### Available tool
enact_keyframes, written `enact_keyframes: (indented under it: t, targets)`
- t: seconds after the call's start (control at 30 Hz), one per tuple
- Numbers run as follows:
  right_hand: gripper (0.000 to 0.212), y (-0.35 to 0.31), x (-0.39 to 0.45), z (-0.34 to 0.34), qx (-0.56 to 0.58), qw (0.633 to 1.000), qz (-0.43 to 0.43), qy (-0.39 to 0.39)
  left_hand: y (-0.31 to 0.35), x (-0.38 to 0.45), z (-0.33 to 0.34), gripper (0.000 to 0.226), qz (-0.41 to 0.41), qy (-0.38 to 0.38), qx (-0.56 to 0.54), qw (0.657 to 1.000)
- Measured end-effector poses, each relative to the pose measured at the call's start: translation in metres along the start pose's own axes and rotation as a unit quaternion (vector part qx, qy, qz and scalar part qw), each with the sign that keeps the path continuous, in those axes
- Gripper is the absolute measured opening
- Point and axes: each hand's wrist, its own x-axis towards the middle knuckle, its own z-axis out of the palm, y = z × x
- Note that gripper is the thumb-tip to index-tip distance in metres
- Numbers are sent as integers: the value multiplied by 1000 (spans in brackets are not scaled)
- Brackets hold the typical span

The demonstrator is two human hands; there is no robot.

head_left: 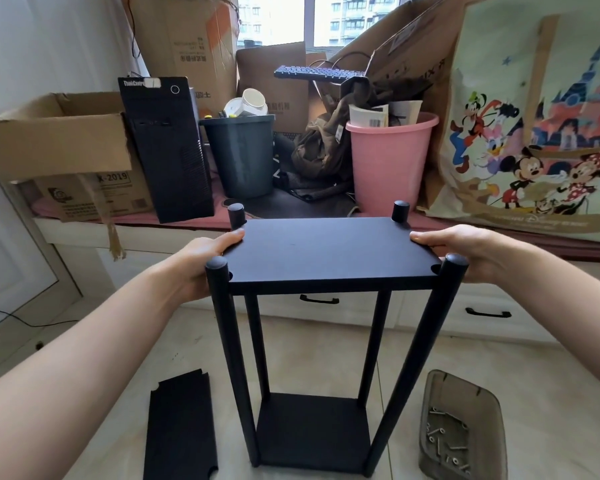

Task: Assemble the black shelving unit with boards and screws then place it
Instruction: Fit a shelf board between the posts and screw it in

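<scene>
The black shelving unit stands upright on the tiled floor, four round poles joining a bottom board to a top board. Pole ends stick up above the top board's corners. My left hand grips the top board's left edge, thumb lying on its surface. On the opposite edge, my right hand grips the same way. A spare black board with notched corners lies flat on the floor to the lower left. A grey tray at the lower right holds several screws.
Behind the unit runs a low white cabinet with drawer handles. On its ledge stand cardboard boxes, a black computer tower, a dark bin, a pink bin and a cartoon-printed bag.
</scene>
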Motion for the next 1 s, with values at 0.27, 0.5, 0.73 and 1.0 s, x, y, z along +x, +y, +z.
enact_keyframes:
  t: [0.27,0.5,0.73,1.0]
  targets:
    - [36,26,18,0,1,1000,-5,-6,-20,11,-2,37,-7,-3,-21,1000]
    - [40,56,36,-5,21,998,9,-55,-46,17,-5,36,-26,-68,-47,996]
    - [20,86,51,-6,17,997,7,-69,-71,25,-8,37,-15,-74,-45,996]
    - [17,105,60,-9,49,994,-6,-97,-83,32,-8,42,4,-51,-46,998]
